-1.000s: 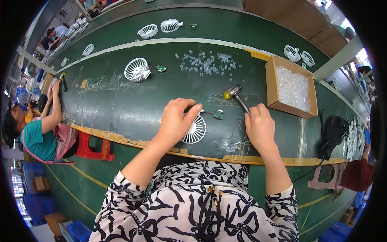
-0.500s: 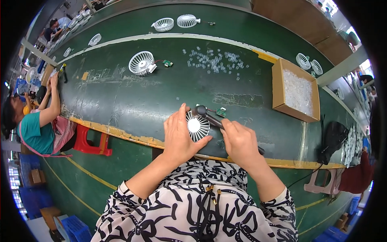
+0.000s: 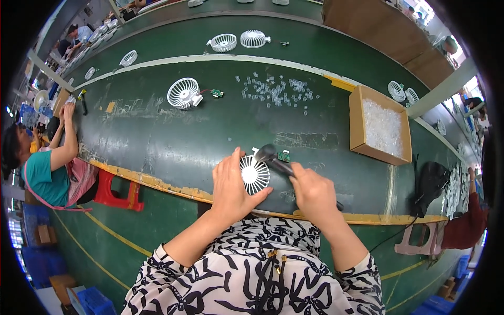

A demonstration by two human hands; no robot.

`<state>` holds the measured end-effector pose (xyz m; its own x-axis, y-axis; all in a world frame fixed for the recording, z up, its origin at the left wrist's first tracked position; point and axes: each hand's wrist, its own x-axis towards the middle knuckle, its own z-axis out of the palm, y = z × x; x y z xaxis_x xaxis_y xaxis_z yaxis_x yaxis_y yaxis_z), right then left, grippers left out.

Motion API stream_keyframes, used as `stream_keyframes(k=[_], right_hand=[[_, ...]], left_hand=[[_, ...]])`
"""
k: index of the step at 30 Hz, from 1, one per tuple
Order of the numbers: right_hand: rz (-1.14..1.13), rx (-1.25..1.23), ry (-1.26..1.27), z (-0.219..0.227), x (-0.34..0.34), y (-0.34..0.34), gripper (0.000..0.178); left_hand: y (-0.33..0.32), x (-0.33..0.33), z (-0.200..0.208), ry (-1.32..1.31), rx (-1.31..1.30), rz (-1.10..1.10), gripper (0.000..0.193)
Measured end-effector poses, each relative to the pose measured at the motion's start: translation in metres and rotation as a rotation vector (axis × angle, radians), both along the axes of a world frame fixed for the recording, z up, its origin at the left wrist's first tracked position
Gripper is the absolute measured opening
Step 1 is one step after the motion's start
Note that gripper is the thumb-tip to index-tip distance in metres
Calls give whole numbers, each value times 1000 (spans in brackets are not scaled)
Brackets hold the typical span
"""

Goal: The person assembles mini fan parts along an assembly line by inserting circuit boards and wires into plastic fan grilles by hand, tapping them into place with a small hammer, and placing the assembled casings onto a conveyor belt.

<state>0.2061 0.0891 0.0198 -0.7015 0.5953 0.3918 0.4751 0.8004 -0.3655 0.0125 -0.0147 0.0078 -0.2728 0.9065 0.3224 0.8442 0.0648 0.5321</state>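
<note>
- Centrally, the white fan grille (image 3: 254, 174) is steadied on the green tabletop (image 3: 157, 136) by the curled left hand (image 3: 231, 186); it could slide if that grip loosened.
- Right of it, the dark tool (image 3: 273, 157) is gripped by the closed right hand (image 3: 314, 193); a slanted press could crack the ribs.

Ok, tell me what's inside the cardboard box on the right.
The cardboard box is open on top and filled with a heap of small clear plastic pieces. The heap covers the bottom, so anything beneath it cannot be seen.
</note>
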Motion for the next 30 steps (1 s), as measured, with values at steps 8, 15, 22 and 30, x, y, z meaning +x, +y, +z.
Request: stream_keyframes(k=[8, 15, 22, 30], right_hand=[[-9, -95, 308, 24, -14, 35, 26], [139, -890, 307, -7, -69, 36, 22], [209, -844, 386, -16, -96, 57, 20], [263, -687, 538, -24, -92, 66, 14]], left_hand=[[-4, -9, 3, -203, 73, -75, 107], [-2, -16, 2, -176, 136, -183, 108], [28, -60, 3, -284, 98, -213, 60], [129, -96, 43, -6, 359, -88, 27]])
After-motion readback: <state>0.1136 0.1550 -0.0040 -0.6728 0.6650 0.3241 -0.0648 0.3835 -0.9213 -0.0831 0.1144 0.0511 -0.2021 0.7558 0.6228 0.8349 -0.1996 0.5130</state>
